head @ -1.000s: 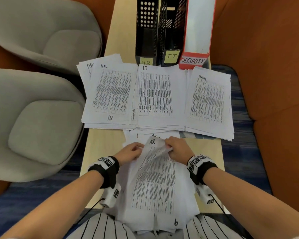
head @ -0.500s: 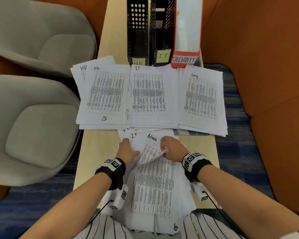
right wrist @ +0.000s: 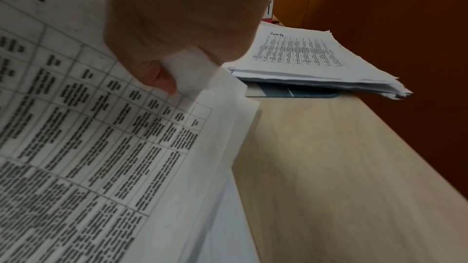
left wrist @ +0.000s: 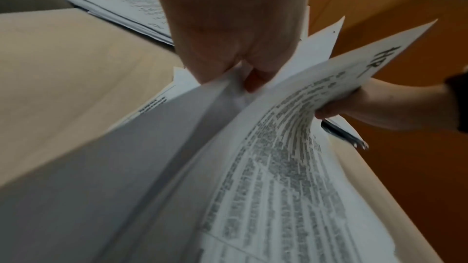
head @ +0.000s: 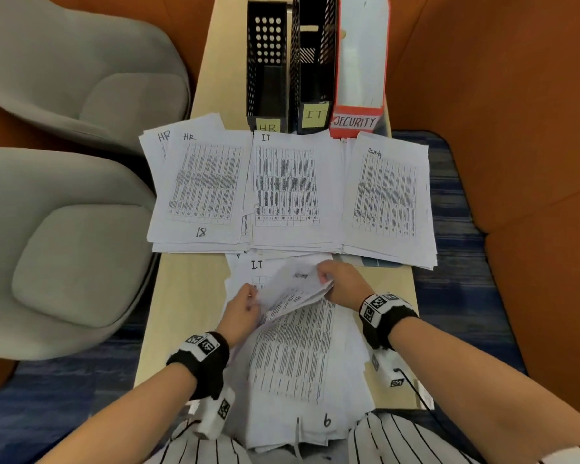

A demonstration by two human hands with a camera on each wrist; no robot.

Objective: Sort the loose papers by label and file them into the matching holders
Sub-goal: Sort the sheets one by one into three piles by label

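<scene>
A loose stack of printed sheets lies at the table's near end. My right hand pinches the upper ends of the top sheets and bends them back; the outermost is marked HR. My left hand pinches the sheets' left edge just under the fold. Beneath, a sheet marked I.T shows. Sorted piles lie beyond: HR, IT and Security. Behind them stand the black HR holder, the black IT holder and the red Security holder.
Two grey armchairs stand left of the narrow wooden table. An orange wall closes the right side. A blue folder pokes out from under the Security pile. A pen lies near my right hand.
The top HR sheet lay flat, then my hands peeled back it and an Admin sheet. Now the I.T sheet beneath is uncovered. My left hand slid slightly toward me.
</scene>
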